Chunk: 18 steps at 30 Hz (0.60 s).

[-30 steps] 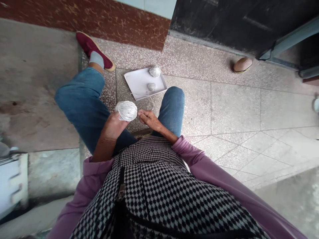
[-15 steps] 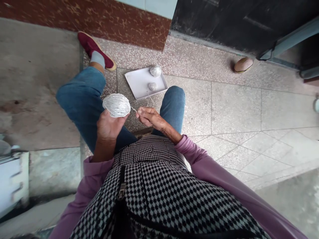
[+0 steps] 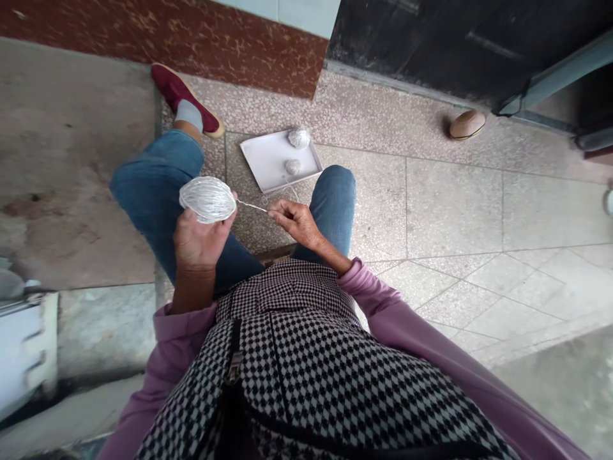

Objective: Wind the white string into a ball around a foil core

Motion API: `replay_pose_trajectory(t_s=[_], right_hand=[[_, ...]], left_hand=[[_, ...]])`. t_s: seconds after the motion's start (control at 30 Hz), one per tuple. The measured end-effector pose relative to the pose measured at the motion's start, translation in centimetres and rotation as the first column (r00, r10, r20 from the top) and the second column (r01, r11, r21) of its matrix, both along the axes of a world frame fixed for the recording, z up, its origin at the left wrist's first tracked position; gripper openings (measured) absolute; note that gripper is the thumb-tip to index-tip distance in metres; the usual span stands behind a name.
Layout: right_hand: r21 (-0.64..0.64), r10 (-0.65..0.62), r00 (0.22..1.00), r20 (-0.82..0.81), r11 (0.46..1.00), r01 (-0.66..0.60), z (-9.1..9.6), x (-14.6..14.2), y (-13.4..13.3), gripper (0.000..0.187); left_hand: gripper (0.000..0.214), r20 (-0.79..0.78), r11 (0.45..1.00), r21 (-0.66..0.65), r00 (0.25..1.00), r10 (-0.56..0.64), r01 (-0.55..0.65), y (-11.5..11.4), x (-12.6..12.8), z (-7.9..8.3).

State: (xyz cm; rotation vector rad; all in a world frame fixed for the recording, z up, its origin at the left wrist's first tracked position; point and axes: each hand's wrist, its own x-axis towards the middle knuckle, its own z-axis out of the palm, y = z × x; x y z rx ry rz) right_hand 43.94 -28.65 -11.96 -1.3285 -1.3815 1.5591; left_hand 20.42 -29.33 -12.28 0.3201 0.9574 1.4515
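A large white ball of yarn (image 3: pixel 208 199) rests in my left hand (image 3: pixel 200 239), whose fingers curl around its underside above my left thigh. From the ball's right end a twisted strand of yarn (image 3: pixel 252 206) runs to my right hand (image 3: pixel 299 223), pinched between thumb and fingers. The strand is fairly straight between both hands. Beyond them a shallow white tray (image 3: pixel 263 153) lies on the floor with a bigger yarn ball (image 3: pixel 299 138) and a smaller yarn ball (image 3: pixel 294 167) in it. Loose yarn trails over the tray's near edge toward my right hand.
My knees in blue jeans (image 3: pixel 156 169) frame the work from both sides. A red shoe (image 3: pixel 179 92) stands at the far left. Near the dark door (image 3: pixel 407 51) sits a roundish pinkish-brown object (image 3: pixel 468 124). The floor (image 3: pixel 450 198) is speckled tile.
My left hand has moved left with the yarn ball. My right hand has shifted slightly right, and a longer stretch of strand shows between them. The tray has not moved.
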Motion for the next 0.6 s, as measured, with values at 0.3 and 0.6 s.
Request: replay_pose_trajectory(t_s=[0.3,0.6], right_hand=[[0.012,0.107,0.936,-0.336,0.994,-0.110,-0.4,0.4,2.0,0.080],[-0.096,0.301,0.947,-0.108,0.945,-0.312,0.4,0.2,-0.6,0.066]], left_hand=[[0.069,0.016,0.999,-0.012,0.999,0.046,-0.046,0.2,1.2,-1.0],[0.079,-0.018,0.994,0.033,0.995,0.101,-0.101,0.1,0.6,0.8]])
